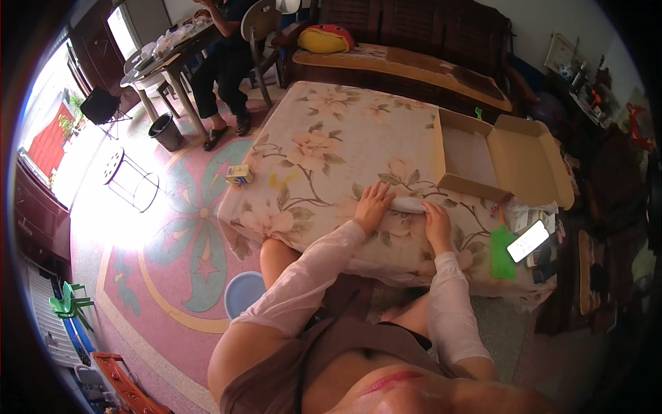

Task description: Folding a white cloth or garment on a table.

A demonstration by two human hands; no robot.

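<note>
A small white roll (pixel 408 204), soft-looking and longish, lies on the flowered tablecloth (pixel 324 181) close to the near edge of the table. Flat on the cloth at its left end is my left hand (pixel 373 207), fingers stretched and a little apart, with the thumb side by the roll. My right hand (pixel 436 224) is at the other end, its fingers bent together over the tip of the roll. What the roll is made of is too small to tell.
An open cardboard box (pixel 472 183) stands right of my hands. Beyond my right hand lie a green bag (pixel 502 254) and a lit phone (pixel 527 241). A small yellow box (pixel 239 174) is at the table's left edge. Another person (pixel 227 62) sits at a far table.
</note>
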